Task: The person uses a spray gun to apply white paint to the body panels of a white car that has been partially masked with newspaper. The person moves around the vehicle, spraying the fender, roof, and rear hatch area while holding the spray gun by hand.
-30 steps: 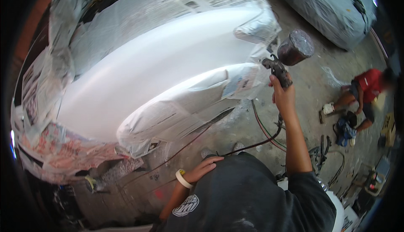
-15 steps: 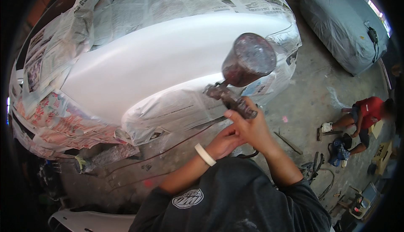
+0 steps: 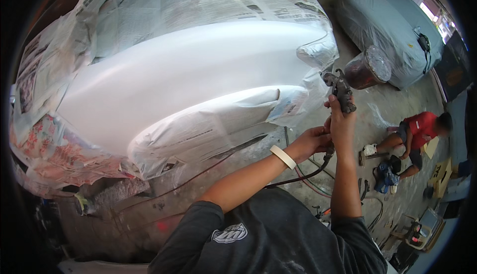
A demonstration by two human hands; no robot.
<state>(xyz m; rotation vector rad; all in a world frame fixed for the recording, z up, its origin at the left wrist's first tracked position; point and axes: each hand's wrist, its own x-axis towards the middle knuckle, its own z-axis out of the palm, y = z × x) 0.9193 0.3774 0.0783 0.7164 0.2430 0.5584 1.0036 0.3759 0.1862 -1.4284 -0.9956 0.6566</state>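
My right hand (image 3: 341, 125) is wrapped around the grip of a grimy spray gun (image 3: 341, 89). Its round, paint-stained cup (image 3: 366, 68) leans off to the right. My left hand (image 3: 313, 143), with a cream band at the wrist, is closed against the lower end of the gun's grip; its fingertips are partly hidden behind the right hand. From below the grip a dark air hose (image 3: 310, 175) curves left toward my body. Left of the gun stretches a glossy white car fender (image 3: 194, 68). Newspaper masking (image 3: 198, 130) covers the wheel opening under it.
More newspaper (image 3: 174, 5) covers the car above the fender. A second car under a grey cover (image 3: 392, 23) stands at the far right. A person in a red shirt (image 3: 420, 129) sits low at the right. Hoses and a dark strip (image 3: 243, 146) lie on the concrete floor.
Both hands and the spray gun have moved right, from in front of the wheel opening to beyond the fender's right end. The hose below the gun shows more now.
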